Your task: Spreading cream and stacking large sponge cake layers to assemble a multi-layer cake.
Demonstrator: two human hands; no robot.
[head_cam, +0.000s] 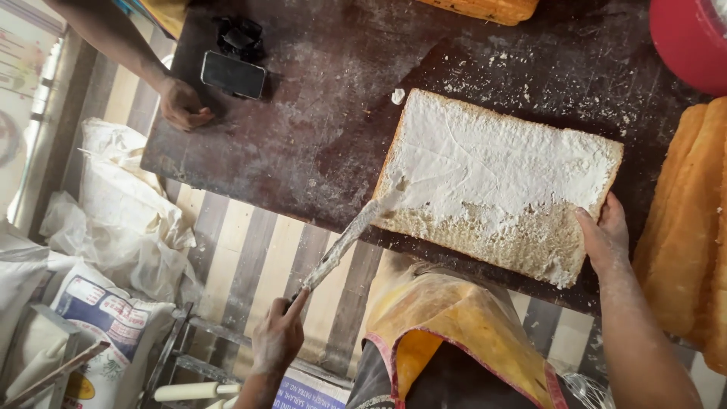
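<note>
On the table (303,113), one bread slab (492,174), one knife (344,242), two hands

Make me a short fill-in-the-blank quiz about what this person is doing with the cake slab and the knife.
1. The left hand holds a long ____, its tip on the slab's near left corner.
2. The cake slab is mostly covered with ____ cream.
3. The right hand rests on the slab's ____ edge.
4. Another person's hand rests beside a dark ____ on the table.

Missing words: knife; white; right; phone
</note>
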